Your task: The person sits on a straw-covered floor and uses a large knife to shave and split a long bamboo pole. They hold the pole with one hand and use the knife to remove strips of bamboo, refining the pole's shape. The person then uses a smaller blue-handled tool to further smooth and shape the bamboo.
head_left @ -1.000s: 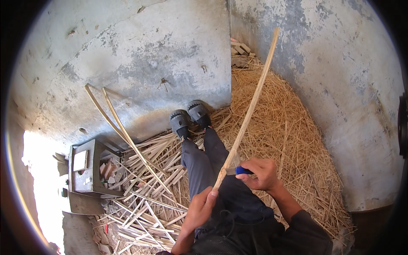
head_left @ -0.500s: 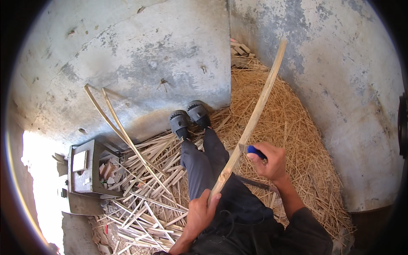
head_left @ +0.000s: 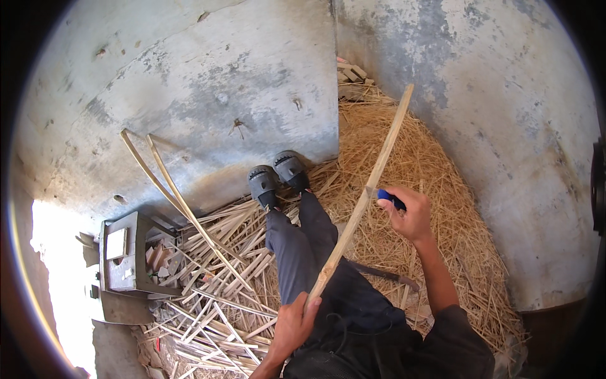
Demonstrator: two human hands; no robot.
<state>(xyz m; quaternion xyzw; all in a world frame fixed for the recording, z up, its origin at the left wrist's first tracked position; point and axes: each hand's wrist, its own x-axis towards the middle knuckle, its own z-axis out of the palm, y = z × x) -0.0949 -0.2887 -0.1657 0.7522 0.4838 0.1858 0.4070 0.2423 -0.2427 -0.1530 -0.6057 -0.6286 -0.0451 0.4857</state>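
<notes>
A long pale wooden strip [head_left: 357,216] slants up and away from me over my legs. My left hand [head_left: 295,324] is closed around its near end. Held in my right hand [head_left: 409,213] is a small tool with a blue handle [head_left: 391,200], its fingers wrapped round the handle. The tool's dark blade [head_left: 371,190] meets the strip a little past its middle. How the blade's edge sits on the wood is too small to tell.
Straw and shavings [head_left: 442,240] heap up along the right wall. Cut strips [head_left: 208,328] lie piled at the left, beside an overturned wooden box [head_left: 123,252]. Two long strips [head_left: 172,183] lean on the wall [head_left: 189,82]. A dark curved bar [head_left: 375,272] lies by my leg.
My right hand and the blue-handled tool have moved farther away along the strip. The strip's far end has come down and slightly left. My left hand keeps its hold.
</notes>
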